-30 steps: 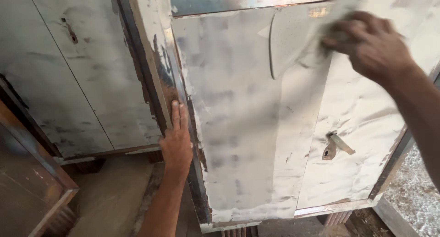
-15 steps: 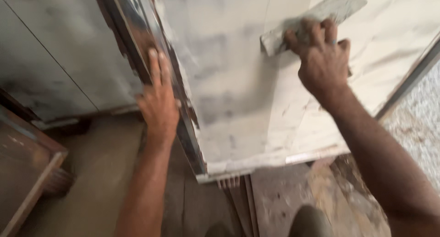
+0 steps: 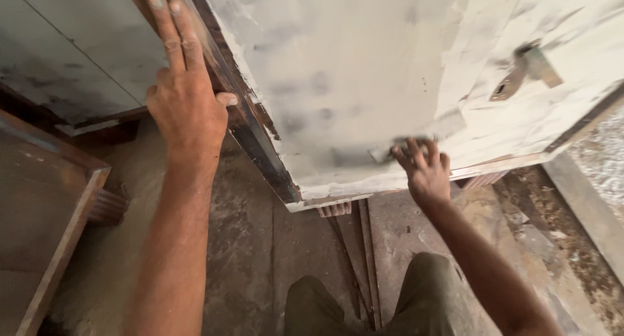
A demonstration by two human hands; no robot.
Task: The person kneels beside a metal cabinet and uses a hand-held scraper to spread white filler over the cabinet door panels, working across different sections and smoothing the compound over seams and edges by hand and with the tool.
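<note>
Head view: right hand [image 3: 426, 170], fingers gripping a flat grey sanding block [image 3: 422, 133], has dropped to the white-puttied metal cabinet door's [image 3: 351, 69] bottom edge; left hand [image 3: 182, 99], fingers flat, braces the door's edge.

We are standing in what looks like a rough furniture or metal workshop. A large cabinet [image 3: 364, 69] fills most of the view, its door coated in patchy, streaked white filler or primer, with bare dark edges showing at the corner. A small metal latch [image 3: 525, 69] sits on the panel at right. The concrete floor [image 3: 260, 245] beneath is bare, stained and dusted with pale powder, and debris lies along its right side. At left stands a rusty brown metal frame [image 3: 65, 225]. Both our hands are grey with dust, and the right hand [image 3: 426, 170] presses a sanding block [image 3: 422, 136] against the coated door.
</note>
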